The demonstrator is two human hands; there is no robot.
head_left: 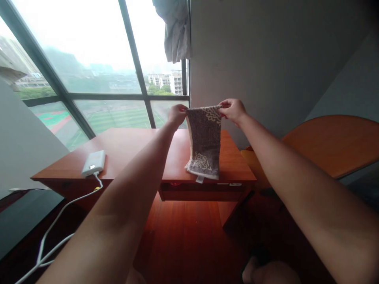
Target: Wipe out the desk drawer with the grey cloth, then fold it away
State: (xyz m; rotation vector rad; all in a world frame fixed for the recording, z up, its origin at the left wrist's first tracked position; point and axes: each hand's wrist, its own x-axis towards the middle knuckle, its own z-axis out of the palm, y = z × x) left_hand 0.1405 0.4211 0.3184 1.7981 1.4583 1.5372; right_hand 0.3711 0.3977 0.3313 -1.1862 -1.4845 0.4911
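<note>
A white power bank point(93, 163) lies at the left of the red-brown desk point(130, 150), its white cable point(53, 228) trailing off the edge. My left hand point(177, 115) pinches one top corner of a small towel point(204, 142), my right hand point(233, 109) pinches the other, fingers closed on the hem. The towel hangs folded, grey-brown with cream ornament bands at top and bottom, its lower end resting on the desk near the front edge, a white tag showing underneath.
</note>
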